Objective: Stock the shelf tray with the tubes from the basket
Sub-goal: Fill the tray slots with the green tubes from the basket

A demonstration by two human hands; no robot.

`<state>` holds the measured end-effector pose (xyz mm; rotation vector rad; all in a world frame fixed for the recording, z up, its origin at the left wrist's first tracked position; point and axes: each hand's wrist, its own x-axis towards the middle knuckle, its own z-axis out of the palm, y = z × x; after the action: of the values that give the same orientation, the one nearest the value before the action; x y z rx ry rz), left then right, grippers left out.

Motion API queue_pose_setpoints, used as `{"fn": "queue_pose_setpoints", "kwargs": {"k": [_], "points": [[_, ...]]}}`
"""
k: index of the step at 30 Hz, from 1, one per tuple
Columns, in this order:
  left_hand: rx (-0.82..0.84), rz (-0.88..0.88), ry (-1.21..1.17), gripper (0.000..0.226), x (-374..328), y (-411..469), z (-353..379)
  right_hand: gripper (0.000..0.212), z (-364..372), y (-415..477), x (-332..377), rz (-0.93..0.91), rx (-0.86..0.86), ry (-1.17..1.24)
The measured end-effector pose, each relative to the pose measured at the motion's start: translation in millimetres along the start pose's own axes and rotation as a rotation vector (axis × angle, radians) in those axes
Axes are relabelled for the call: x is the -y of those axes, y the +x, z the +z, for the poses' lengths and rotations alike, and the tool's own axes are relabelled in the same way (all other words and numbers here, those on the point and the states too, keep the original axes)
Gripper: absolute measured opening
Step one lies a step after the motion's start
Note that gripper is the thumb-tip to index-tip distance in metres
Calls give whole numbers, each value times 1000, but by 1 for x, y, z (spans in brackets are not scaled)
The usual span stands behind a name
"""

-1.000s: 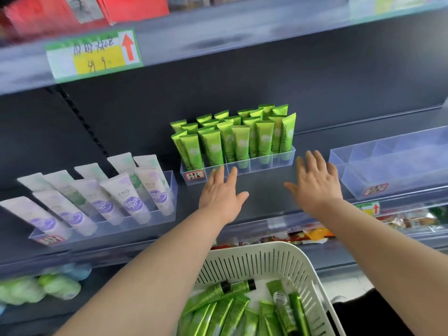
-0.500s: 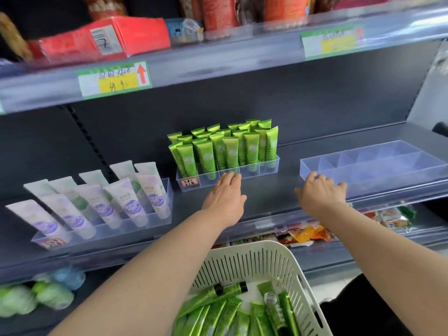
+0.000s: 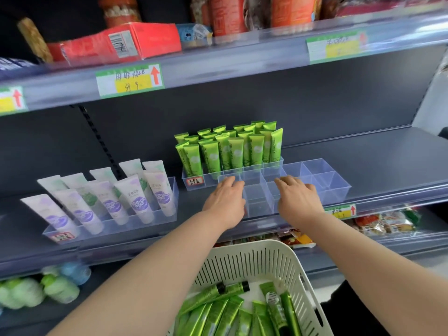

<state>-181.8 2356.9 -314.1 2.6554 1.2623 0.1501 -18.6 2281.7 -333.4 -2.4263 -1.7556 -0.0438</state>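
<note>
The shelf (image 3: 363, 154) is your first risk. Its surface looks smooth, and the empty tray (image 3: 332, 187) is light clear plastic lying close to the front lip. A pull toward you could carry it over the edge and down onto the basket (image 3: 299, 270) just below. A hard shove backward is the opposite danger. The tray's left rear part stands right in front of the full tray (image 3: 274, 164), so a bump there would likely topple the standing tubes (image 3: 232, 151), which are packed upright and top-heavy. The empty tray also sits skewed to the shelf edge. If you load it that way, the rows will probably come out crooked, and a tray this light may skid when the first tube drops in.

Both grips are on the empty tray, and neither holds a tube. Your left grip (image 3: 224, 202) has its fingers bent over the tray's left end. Your right grip (image 3: 299, 201) has its fingers hooked over a divider near the middle. The thumbs are hidden, so judge the hold as light. The tubes (image 3: 218, 316) you must stock lie flat in the basket, well apart from both grips, below your forearms and nearer your body.
</note>
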Motion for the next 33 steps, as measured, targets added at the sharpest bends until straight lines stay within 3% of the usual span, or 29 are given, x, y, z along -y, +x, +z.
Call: {"fn": "queue_pose_setpoints", "kwargs": {"k": [4,8,20,24,27,33], "points": [[116,97,40,56,-23,1,13,51,1,-9,-20,122,62,-58],[200,125,70,58,-30,-1,23,35,7,-15,-21,101,90,-49],[129,-60,186,46,44,-40,6,47,21,-12,53,-150,19,-4],[126,-47,203,49,60,-46,6,46,26,-11,66,-163,8,-28],[38,-1,162,56,58,-51,11,52,30,-17,62,-177,-39,-51],[-193,168,140,47,60,-76,35,41,51,-47,63,-360,-353,-4]]}}
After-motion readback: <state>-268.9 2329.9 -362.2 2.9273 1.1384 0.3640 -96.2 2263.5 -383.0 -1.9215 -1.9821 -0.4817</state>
